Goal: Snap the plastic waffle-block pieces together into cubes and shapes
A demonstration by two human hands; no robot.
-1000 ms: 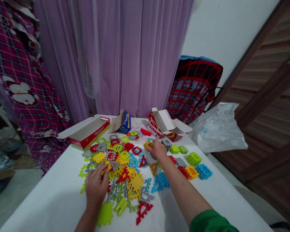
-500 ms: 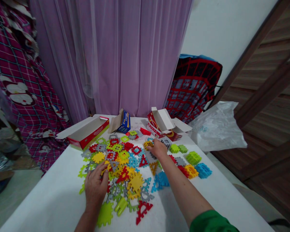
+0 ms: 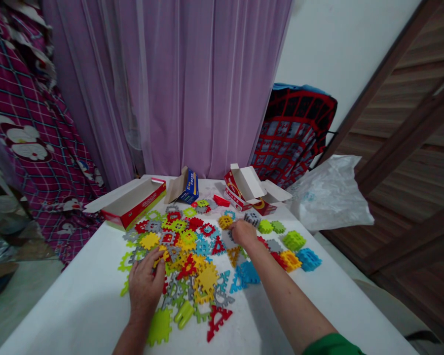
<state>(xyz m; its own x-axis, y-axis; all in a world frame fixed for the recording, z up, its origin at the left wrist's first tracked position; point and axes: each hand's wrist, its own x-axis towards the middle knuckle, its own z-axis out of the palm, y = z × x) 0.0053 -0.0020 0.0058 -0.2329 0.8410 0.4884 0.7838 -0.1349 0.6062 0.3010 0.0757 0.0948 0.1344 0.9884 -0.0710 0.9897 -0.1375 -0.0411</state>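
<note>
Three opened cartons carry printing along the far side of the white table [image 3: 74, 305]: a blue box [image 3: 192, 187] with pale lettering, a red-and-green box [image 3: 142, 204] with a line of light script, and a red box [image 3: 239, 199] with round marks; all of it is too small to read.

Before them spreads a heap of toothed plastic pieces [image 3: 207, 279], flat and overlapping.

The person's left hand [image 3: 146, 278] lies at the heap's left edge, fingers bent, thumb set a little apart, the tips at a small yellow piece [image 3: 164, 253]; whether they grip it cannot be told.

The right hand [image 3: 245, 234] reaches to the heap's far right, its fingers curled together and pointing down, close beside a yellow block [image 3: 225, 222] and over a gray piece [image 3: 229, 240]. The back of the hand hides any hold.

Just right of that forearm sit assembled blocks, among them a lime block [image 3: 294, 240] and a blue block [image 3: 309, 259].
</note>
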